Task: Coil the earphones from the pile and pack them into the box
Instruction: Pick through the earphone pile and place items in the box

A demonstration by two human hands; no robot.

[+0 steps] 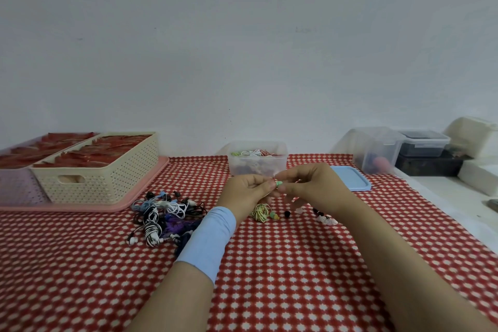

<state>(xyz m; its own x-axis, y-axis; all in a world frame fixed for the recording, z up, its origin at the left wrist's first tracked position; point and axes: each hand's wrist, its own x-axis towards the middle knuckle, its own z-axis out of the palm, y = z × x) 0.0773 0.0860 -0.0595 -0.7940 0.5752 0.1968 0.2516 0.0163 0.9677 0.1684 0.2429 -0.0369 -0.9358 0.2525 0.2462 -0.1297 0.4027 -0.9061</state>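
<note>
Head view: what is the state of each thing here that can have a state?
box, open, lid off, earphones inside.
blue lid, off, lying flat right of the box.
pile, loose heap, cables tangled.
green earphone, pinched between both hands, cable bundled below.
left hand, grips the green earphone.
right hand, pinches the green earphone.

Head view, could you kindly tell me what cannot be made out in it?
Head view: small green earphone part, mostly covered by fingers of left hand and right hand.
Head view: clear plastic box, frosted wall blurs its contents.
Head view: tangled multicoloured earphone pile, blue sleeve hides its right edge.
</note>
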